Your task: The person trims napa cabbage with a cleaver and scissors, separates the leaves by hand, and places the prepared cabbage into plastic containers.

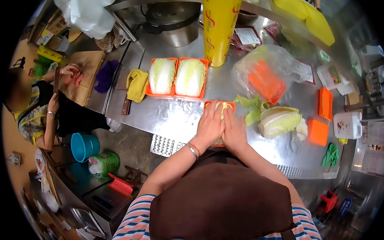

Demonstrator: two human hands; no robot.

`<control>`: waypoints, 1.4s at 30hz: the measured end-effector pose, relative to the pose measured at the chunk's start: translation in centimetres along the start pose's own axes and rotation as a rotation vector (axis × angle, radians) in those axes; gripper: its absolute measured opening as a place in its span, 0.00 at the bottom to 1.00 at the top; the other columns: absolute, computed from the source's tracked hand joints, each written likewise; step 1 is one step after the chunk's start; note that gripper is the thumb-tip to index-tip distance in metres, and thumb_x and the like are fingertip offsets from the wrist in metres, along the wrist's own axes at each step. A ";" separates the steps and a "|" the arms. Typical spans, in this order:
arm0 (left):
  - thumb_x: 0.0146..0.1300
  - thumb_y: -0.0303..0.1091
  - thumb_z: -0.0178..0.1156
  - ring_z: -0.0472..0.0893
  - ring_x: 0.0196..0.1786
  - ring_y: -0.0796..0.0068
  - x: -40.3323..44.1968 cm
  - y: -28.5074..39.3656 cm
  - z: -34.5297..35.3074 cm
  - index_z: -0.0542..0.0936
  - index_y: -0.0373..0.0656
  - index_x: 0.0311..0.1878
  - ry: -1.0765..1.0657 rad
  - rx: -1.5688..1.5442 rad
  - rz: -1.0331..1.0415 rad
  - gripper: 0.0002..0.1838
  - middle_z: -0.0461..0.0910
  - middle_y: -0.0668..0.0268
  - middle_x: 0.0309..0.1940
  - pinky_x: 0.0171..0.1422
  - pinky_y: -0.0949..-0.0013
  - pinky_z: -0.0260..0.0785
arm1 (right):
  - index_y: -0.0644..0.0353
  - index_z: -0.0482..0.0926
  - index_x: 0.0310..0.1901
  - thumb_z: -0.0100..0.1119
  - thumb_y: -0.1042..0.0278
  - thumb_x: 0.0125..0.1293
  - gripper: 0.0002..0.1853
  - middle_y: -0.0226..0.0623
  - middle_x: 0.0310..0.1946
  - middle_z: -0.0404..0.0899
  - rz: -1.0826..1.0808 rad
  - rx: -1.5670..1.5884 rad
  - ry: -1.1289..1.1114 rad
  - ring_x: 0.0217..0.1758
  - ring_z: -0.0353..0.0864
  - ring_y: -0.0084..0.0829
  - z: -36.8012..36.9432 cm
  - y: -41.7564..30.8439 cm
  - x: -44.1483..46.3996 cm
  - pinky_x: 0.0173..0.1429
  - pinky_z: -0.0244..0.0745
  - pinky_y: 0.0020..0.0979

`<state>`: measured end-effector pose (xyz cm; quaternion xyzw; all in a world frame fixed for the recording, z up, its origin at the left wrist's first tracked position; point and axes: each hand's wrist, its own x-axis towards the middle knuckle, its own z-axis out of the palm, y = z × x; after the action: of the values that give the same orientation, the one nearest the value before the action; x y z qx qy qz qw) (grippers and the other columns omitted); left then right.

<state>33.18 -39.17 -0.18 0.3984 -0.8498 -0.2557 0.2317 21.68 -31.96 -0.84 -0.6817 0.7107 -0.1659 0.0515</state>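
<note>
In the head view, an orange tray (231, 104) lies before me with a pale yellow-green napa cabbage (223, 108) in it, mostly hidden under my hands. My left hand (209, 125) rests on the cabbage's left side, fingers stretched forward. Against its right side lies my right hand (234, 131), fingers also stretched out, the two hands nearly touching. Two more orange trays stand beyond to the left, each holding a napa cabbage (162, 76) (191, 77). To the right is a loose napa cabbage (280, 122) with torn green leaves (253, 116) beside it.
A yellow roll (220, 28) stands at the back, near a bag of orange trays (265, 80). Scissors (296, 142), orange trays (317, 132), a white jug (347, 125) and green gloves (331, 154) sit right. A knife (126, 101) lies left; another person (40, 110) cuts meat there.
</note>
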 end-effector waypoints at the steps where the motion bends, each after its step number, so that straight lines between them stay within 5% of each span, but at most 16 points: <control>1: 0.57 0.29 0.57 0.62 0.68 0.44 0.6 -0.1 -0.1 0.67 0.31 0.63 -0.017 -0.018 -0.006 0.29 0.60 0.45 0.66 0.72 0.52 0.57 | 0.64 0.63 0.67 0.51 0.61 0.65 0.30 0.46 0.70 0.59 -0.016 -0.003 0.010 0.69 0.65 0.42 -0.3 0.1 0.6 0.69 0.56 0.53; 5: 0.60 0.32 0.54 0.63 0.68 0.47 1.3 0.6 -1.8 0.70 0.37 0.63 -0.042 0.221 0.071 0.26 0.68 0.50 0.64 0.73 0.55 0.56 | 0.64 0.61 0.68 0.52 0.61 0.65 0.31 0.50 0.71 0.56 0.058 0.184 0.002 0.71 0.60 0.47 -3.3 0.0 0.5 0.70 0.53 0.52; 8: 0.67 0.32 0.45 0.63 0.70 0.55 2.4 -1.2 -4.3 0.65 0.35 0.67 0.032 -0.639 -0.257 0.25 0.65 0.50 0.67 0.74 0.61 0.53 | 0.64 0.60 0.68 0.53 0.62 0.66 0.31 0.51 0.71 0.56 0.109 0.291 0.089 0.72 0.57 0.51 -4.3 1.7 -1.1 0.72 0.52 0.49; 11: 0.67 0.35 0.48 0.63 0.70 0.54 2.8 -2.8 -7.2 0.64 0.38 0.68 0.117 -0.773 -0.397 0.27 0.63 0.48 0.67 0.74 0.60 0.53 | 0.63 0.65 0.65 0.53 0.66 0.67 0.26 0.51 0.70 0.58 0.184 0.348 0.134 0.71 0.57 0.53 -5.8 2.6 -2.2 0.72 0.53 0.45; 13: 0.64 0.39 0.56 0.62 0.70 0.49 2.1 -2.0 -5.8 0.65 0.43 0.69 0.107 -0.190 -0.062 0.30 0.63 0.49 0.67 0.74 0.56 0.53 | 0.62 0.68 0.63 0.54 0.69 0.66 0.23 0.51 0.69 0.60 0.204 0.418 0.171 0.70 0.59 0.52 -6.4 2.7 -3.0 0.72 0.55 0.44; 15: 0.55 0.49 0.64 0.50 0.75 0.46 0.6 1.4 -4.8 0.69 0.48 0.67 -0.107 0.127 0.118 0.36 0.56 0.52 0.71 0.76 0.42 0.42 | 0.62 0.69 0.62 0.54 0.69 0.66 0.22 0.52 0.67 0.62 0.210 0.393 0.160 0.69 0.61 0.53 -6.2 2.3 -4.2 0.70 0.57 0.45; 19: 0.55 0.49 0.64 0.49 0.75 0.45 -0.2 0.7 -0.6 0.71 0.51 0.65 -0.186 0.208 0.191 0.34 0.57 0.56 0.71 0.77 0.40 0.36 | 0.61 0.73 0.58 0.57 0.70 0.64 0.20 0.52 0.63 0.66 0.251 0.400 0.119 0.66 0.66 0.53 -4.6 2.5 -7.5 0.68 0.62 0.45; 24: 0.50 0.43 0.66 0.51 0.74 0.44 2.3 -0.1 -1.0 0.76 0.51 0.60 -0.126 0.205 0.279 0.30 0.60 0.54 0.69 0.74 0.39 0.44 | 0.58 0.73 0.58 0.58 0.70 0.65 0.19 0.47 0.63 0.67 0.427 0.471 0.152 0.67 0.65 0.49 -6.9 2.7 -9.7 0.67 0.64 0.40; 29: 0.49 0.39 0.64 0.50 0.74 0.43 4.3 -1.4 -0.6 0.81 0.47 0.51 -0.135 0.090 0.357 0.23 0.61 0.55 0.68 0.74 0.39 0.45 | 0.56 0.62 0.68 0.65 0.64 0.61 0.34 0.48 0.68 0.57 0.647 0.306 0.392 0.66 0.66 0.47 -8.2 4.7 -11.2 0.64 0.67 0.40; 31: 0.49 0.37 0.64 0.51 0.74 0.43 4.8 -1.8 -0.5 0.82 0.44 0.48 -0.087 0.153 0.368 0.20 0.61 0.54 0.67 0.72 0.39 0.48 | 0.54 0.46 0.74 0.70 0.58 0.56 0.51 0.51 0.72 0.47 0.952 0.786 0.400 0.71 0.59 0.50 -8.6 4.6 -10.0 0.66 0.65 0.44; 33: 0.49 0.37 0.64 0.51 0.73 0.42 5.5 -2.0 -0.7 0.80 0.44 0.50 -0.089 0.143 0.394 0.22 0.61 0.52 0.67 0.72 0.39 0.48 | 0.54 0.45 0.74 0.73 0.55 0.53 0.54 0.59 0.72 0.41 0.770 0.340 0.512 0.74 0.51 0.56 -4.8 7.0 -9.0 0.69 0.62 0.45; 36: 0.50 0.36 0.65 0.52 0.72 0.41 5.5 -0.2 -2.7 0.77 0.42 0.54 -0.061 0.144 0.380 0.25 0.61 0.48 0.66 0.72 0.39 0.48 | 0.52 0.48 0.74 0.75 0.55 0.44 0.58 0.67 0.72 0.30 0.866 0.323 0.425 0.74 0.42 0.66 -5.9 7.1 -4.7 0.73 0.55 0.46; 42: 0.51 0.30 0.65 0.62 0.67 0.41 2.8 5.1 0.4 0.72 0.39 0.57 -0.169 0.007 0.407 0.27 0.63 0.44 0.64 0.70 0.47 0.57 | 0.48 0.53 0.73 0.73 0.63 0.41 0.55 0.65 0.73 0.31 0.727 0.203 0.435 0.75 0.42 0.66 -8.5 15.3 -2.1 0.74 0.54 0.48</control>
<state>28.50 -38.50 3.18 0.1967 -0.9301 -0.2331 0.2049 4.67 -28.25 2.16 -0.3278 0.8788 -0.3460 0.0224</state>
